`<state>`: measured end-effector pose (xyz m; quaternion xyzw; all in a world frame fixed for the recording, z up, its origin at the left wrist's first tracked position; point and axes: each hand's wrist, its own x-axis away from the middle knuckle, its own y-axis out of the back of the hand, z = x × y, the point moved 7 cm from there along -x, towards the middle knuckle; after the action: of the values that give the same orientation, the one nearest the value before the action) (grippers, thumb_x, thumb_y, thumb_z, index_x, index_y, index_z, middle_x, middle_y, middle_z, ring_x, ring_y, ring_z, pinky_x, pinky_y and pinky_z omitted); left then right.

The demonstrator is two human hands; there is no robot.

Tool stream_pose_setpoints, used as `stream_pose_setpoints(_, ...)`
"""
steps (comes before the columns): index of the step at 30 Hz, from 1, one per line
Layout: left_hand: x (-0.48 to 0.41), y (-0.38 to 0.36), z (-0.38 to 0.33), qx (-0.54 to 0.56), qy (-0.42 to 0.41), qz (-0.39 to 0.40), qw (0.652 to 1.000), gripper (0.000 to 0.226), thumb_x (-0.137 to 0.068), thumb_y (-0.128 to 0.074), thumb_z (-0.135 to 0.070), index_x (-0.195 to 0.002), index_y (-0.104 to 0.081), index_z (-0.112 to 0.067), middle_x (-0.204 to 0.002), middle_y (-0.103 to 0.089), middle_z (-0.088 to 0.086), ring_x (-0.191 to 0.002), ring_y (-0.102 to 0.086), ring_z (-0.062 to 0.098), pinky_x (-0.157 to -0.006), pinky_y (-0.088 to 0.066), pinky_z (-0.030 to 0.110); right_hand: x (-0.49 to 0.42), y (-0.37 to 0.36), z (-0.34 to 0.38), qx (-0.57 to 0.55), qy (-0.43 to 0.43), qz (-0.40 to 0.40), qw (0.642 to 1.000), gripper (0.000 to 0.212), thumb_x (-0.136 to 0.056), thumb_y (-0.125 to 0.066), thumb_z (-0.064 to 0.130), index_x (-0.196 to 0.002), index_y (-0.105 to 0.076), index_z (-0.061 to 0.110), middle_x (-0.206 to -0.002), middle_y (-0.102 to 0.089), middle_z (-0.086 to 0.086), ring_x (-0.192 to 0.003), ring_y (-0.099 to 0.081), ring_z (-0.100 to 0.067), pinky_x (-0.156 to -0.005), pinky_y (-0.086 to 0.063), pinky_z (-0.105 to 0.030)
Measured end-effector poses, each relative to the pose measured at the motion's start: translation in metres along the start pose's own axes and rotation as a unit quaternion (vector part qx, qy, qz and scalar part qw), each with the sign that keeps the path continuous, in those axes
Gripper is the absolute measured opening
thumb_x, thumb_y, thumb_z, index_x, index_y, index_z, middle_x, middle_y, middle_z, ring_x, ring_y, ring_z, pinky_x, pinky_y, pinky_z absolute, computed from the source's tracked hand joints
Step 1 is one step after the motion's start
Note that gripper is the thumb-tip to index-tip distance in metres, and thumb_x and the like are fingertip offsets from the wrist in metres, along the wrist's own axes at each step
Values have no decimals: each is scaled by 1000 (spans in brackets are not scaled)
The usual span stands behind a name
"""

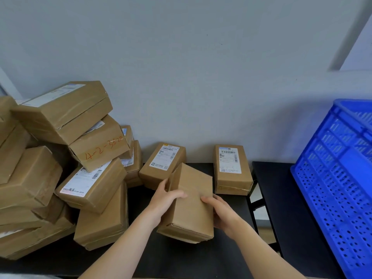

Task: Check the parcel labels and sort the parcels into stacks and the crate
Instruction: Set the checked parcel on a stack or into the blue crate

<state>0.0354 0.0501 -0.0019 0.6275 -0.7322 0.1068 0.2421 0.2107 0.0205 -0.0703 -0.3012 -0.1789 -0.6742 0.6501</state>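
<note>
The fingers [180,195] of the left hand [165,202] are curled over the left edge of a plain brown cardboard parcel [193,210]. Those of the right hand [223,213] are bent on its right edge, so the parcel is clamped between both hands. It is held tilted over the middle of the black surface [201,258], close to the person. I cannot tell if its near end touches the surface.

The face that looks up is bare cardboard with no label. I judge that the label is underneath or on a side, and that the step in hand is to turn the parcel and read it. To do this well, roll it low over the surface and grip only the edges, so that no finger covers the print. Read the label fully before choosing a place.

Just behind the parcel, two small labelled brown parcels lie at the wall, one to the left [163,164] and one to the right [231,168], apart from each other. Further left is an untidy pile of brown cardboard parcels [70,158]. A blue perforated plastic crate [332,178] stands at the right, well apart from the hands.
</note>
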Motion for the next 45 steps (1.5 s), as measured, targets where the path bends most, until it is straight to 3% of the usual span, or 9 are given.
stream_pose_setpoints(2,0,-1,3,38,6,11,999,74,-79,-71,-22,-141,-31,-27,-117,-53,2,-103,-53,21,-85,-45,37,2,-4,0,-28,-2,40,999,88,-63,-80,43,-139,-40,25,-127,-56,-7,-114,-56,-28,-97,-46,-49)
stream_pose_setpoints(6,-1,-3,11,90,27,30,995,67,-81,-68,-16,-138,-35,-25,-115,-55,5,-102,-54,23,-78,-46,35,7,-6,3,-56,7,68,996,64,-75,-72,38,-131,-48,22,-120,-63,-10,-109,-60,-29,-88,-51,-43)
stream_pose_setpoints(9,-3,-5,15,92,39,38,994,61,-81,-69,-18,-133,-38,-25,-113,-56,4,-101,-54,21,-73,-45,33,4,-6,5,-38,28,54,997,71,-67,-77,38,-130,-48,23,-119,-63,-10,-108,-61,-29,-92,-50,-45)
stream_pose_setpoints(17,-10,-5,21,61,24,15,998,66,-73,-79,-26,-126,-40,-25,-112,-58,0,-101,-56,18,-82,-44,34,3,-7,9,-12,58,22,998,59,-77,-73,31,-129,-46,26,-116,-63,-8,-106,-61,-27,-94,-50,-47)
stream_pose_setpoints(21,-14,-6,26,70,30,13,997,70,-71,-80,-25,-131,-43,-21,-115,-60,3,-104,-58,22,-90,-46,40,1,-6,6,-9,59,8,998,64,-75,-74,30,-132,-44,24,-117,-62,-7,-106,-60,-27,-95,-49,-48)
stream_pose_setpoints(26,-14,-6,28,76,35,14,996,69,-73,-78,-27,-131,-41,-24,-114,-58,1,-103,-56,20,-83,-44,36,0,-5,8,16,56,-1,998,84,-61,-78,40,-136,-41,27,-119,-60,-6,-106,-60,-26,-95,-49,-47)
stream_pose_setpoints(30,-15,-8,28,78,36,12,996,69,-73,-78,-32,-130,-39,-25,-114,-57,0,-103,-55,19,-87,-43,37,1,-3,11,20,55,3,998,75,-74,-75,34,-138,-38,26,-119,-59,-6,-106,-59,-26,-96,-48,-48)
stream_pose_setpoints(39,-22,-10,31,96,41,-12,994,63,-73,-79,-26,-123,-41,-24,-110,-58,3,-100,-56,21,-86,-45,40,5,1,18,30,80,-18,996,74,-75,-75,30,-138,-37,25,-120,-57,-4,-106,-58,-24,-95,-48,-47)
stream_pose_setpoints(45,-22,-17,33,103,52,-2,993,61,-75,-78,-28,-124,-42,-22,-110,-57,2,-99,-55,20,-85,-44,38,11,8,21,51,81,-18,995,78,-74,-78,33,-140,-37,25,-120,-57,-1,-105,-58,-20,-86,-51,-36)
